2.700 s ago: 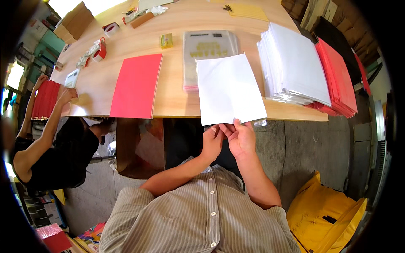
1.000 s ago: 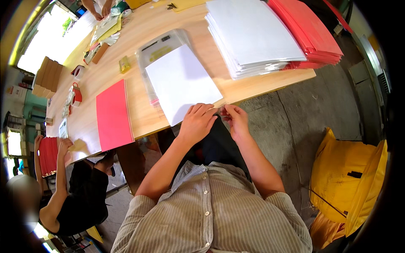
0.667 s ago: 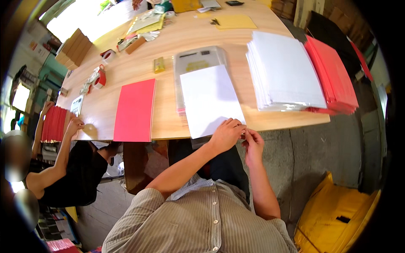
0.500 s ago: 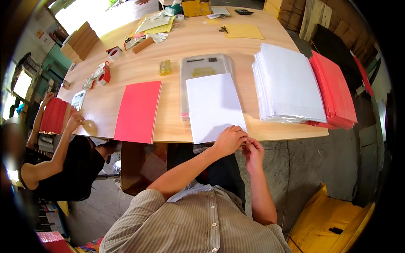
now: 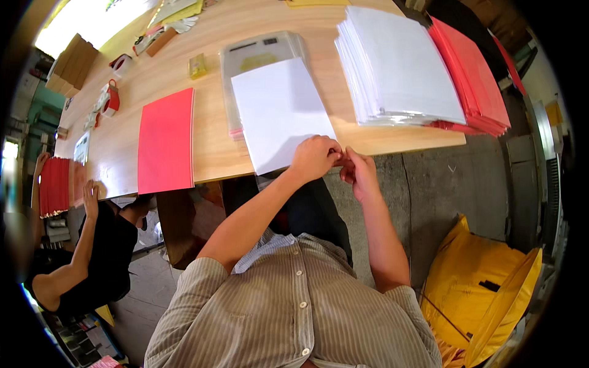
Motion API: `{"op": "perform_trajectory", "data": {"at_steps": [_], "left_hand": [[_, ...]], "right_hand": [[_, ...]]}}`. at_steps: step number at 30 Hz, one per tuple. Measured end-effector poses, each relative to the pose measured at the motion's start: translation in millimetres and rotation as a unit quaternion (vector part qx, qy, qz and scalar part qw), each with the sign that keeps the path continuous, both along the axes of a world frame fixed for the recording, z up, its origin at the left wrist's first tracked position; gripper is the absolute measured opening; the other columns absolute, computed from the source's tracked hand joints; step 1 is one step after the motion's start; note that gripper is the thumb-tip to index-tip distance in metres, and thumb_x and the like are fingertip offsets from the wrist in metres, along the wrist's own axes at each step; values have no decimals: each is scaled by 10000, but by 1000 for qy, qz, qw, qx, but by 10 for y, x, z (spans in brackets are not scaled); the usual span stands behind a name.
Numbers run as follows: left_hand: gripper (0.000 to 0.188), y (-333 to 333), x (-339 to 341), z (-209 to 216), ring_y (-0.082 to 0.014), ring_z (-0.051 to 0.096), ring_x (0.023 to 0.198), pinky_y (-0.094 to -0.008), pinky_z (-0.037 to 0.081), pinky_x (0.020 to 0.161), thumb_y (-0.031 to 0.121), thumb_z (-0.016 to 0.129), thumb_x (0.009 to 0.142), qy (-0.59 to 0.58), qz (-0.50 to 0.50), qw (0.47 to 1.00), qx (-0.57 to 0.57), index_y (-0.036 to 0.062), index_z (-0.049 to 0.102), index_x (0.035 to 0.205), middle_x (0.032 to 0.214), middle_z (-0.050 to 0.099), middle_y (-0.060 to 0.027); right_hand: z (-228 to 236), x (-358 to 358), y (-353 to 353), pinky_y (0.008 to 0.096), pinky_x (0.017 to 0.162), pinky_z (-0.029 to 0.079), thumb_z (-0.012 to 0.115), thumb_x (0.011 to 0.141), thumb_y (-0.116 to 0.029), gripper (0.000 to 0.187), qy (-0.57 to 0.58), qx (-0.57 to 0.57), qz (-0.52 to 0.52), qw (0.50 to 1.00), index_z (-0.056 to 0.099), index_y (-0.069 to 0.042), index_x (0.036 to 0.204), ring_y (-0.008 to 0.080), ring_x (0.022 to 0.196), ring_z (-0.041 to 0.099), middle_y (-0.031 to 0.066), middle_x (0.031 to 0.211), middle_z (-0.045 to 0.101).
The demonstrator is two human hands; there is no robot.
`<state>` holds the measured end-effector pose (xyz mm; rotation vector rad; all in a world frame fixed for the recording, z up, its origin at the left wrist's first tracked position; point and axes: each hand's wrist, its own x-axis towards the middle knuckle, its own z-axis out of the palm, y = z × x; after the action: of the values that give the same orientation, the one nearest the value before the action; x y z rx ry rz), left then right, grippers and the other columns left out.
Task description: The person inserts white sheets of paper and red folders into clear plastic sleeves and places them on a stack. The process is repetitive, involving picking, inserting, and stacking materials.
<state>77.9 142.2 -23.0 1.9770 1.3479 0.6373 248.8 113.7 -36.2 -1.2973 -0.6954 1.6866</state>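
Observation:
A white sheet, perhaps in a clear sleeve, lies over a stack of clear plastic sleeves and reaches the table's near edge. My left hand is closed over the sheet's near right corner, its fingertips pinched. Just right of it, beyond the table edge, my right hand is closed too, its thumb and fingers bent towards my left fingertips. Whatever they pinch, if anything, is hidden or too small to name. To the left lies a red folder-like stack, touched by neither hand.
A tall pile of white sleeved sheets and a red pile stand on the right. Tape rolls, a small yellow box and brown cartons lie left. A co-worker's hand is near another red stack. A yellow sack stands lower right.
The whole view has shifted, so the table sits higher and further left. My hands stay close together, with the right fingers now more curled. The co-worker's near hand has shifted at the table edge.

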Motion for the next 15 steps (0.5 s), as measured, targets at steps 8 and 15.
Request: {"op": "perform_trajectory", "data": {"at_steps": [8, 15], "left_hand": [[108, -30, 32, -82, -277, 646, 883, -402, 512, 794, 166, 682, 843, -23, 13, 997, 76, 94, 724, 912, 871, 699, -64], [130, -5, 79, -41, -243, 669, 856, -383, 534, 735, 229, 712, 828, 23, 19, 997, 69, 128, 759, 895, 865, 707, -33]], "right_hand": [[-37, 43, 20, 230, 402, 294, 539, 1009, -323, 350, 14, -13, 18, 1000, 698, -18, 943, 126, 468, 532, 125, 807, 738], [-39, 55, 43, 246, 401, 297, 539, 1011, -325, 353, 14, -23, 8, 1000, 673, -2, 967, 149, 465, 540, 152, 811, 730]]}}
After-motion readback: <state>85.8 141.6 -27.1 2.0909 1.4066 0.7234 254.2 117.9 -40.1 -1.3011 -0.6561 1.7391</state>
